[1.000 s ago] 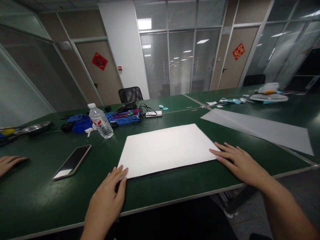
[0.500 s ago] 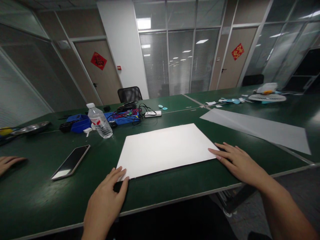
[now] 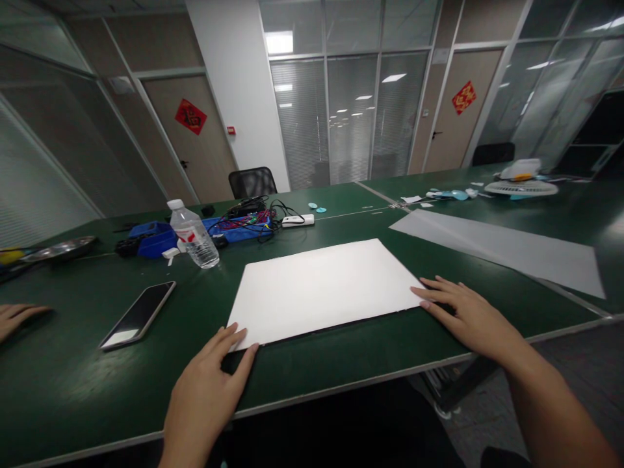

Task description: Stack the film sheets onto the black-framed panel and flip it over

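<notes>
A white rectangular sheet, which looks like paper or thin board, lies flat on the green table before me. My left hand rests at its near left corner, thumb at the front edge and the other fingertips on the corner. At the right end, my right hand touches the near right corner with its fingertips, the fingers stretched out and spread. Both hands are open, and neither grips the sheet. To the right lies a long pale translucent sheet, apart from my hand.
A phone and another person's hand are at the left. Behind stand a water bottle and a blue tray of tangled wires. A white fan lies at the far right. The table's front edge runs close to me.
My left thumb has moved slightly right along the sheet's front edge. My right fingertips have shifted slightly outward at the right corner. The sheet stays in nearly the same place.
</notes>
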Action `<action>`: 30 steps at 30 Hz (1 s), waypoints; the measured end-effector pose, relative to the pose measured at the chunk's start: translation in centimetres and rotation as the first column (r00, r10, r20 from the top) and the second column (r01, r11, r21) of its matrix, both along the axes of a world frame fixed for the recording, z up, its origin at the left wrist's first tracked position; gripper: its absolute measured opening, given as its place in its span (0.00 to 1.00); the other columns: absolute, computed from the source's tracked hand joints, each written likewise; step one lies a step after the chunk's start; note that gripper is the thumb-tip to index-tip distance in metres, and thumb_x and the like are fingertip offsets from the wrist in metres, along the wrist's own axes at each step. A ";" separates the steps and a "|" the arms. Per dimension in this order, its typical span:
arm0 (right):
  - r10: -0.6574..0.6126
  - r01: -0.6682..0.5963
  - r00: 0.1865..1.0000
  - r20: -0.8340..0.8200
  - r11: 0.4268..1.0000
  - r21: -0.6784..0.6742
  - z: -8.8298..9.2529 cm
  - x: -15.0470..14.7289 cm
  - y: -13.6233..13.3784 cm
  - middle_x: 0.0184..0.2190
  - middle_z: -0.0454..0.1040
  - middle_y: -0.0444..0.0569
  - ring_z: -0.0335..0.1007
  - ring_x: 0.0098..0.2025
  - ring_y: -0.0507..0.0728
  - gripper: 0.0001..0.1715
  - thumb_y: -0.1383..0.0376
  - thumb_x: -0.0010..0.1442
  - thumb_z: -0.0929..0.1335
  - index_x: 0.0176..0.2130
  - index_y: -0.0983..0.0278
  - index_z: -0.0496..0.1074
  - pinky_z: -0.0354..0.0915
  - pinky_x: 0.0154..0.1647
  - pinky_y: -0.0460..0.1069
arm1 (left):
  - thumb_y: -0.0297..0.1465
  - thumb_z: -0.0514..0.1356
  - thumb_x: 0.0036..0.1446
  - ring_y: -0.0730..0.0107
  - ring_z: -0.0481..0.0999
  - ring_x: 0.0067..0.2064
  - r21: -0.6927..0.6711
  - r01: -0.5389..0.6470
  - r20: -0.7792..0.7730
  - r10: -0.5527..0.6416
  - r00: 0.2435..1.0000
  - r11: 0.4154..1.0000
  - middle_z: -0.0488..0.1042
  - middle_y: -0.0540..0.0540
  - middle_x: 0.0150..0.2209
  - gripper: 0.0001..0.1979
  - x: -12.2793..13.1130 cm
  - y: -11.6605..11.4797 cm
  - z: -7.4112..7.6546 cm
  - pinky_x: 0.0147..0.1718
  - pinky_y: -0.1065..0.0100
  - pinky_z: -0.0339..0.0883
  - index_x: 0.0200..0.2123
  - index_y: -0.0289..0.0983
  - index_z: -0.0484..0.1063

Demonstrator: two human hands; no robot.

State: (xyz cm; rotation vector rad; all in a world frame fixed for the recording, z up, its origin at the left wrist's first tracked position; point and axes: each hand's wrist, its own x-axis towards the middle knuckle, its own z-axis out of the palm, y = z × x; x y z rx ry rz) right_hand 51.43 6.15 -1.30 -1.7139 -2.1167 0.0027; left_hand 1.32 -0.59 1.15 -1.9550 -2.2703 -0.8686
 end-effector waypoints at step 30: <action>0.004 -0.005 1.000 0.027 1.000 0.024 -0.1 0.1 0.0 0.68 0.72 0.46 0.62 0.73 0.69 0.30 0.43 0.74 0.60 0.67 0.46 0.74 0.56 0.73 0.76 | 0.52 0.58 0.60 0.48 0.79 0.63 -0.003 -0.019 -0.008 0.019 1.000 1.000 0.81 0.50 0.60 0.24 -0.3 0.1 -0.5 0.58 0.50 0.77 0.48 0.47 0.86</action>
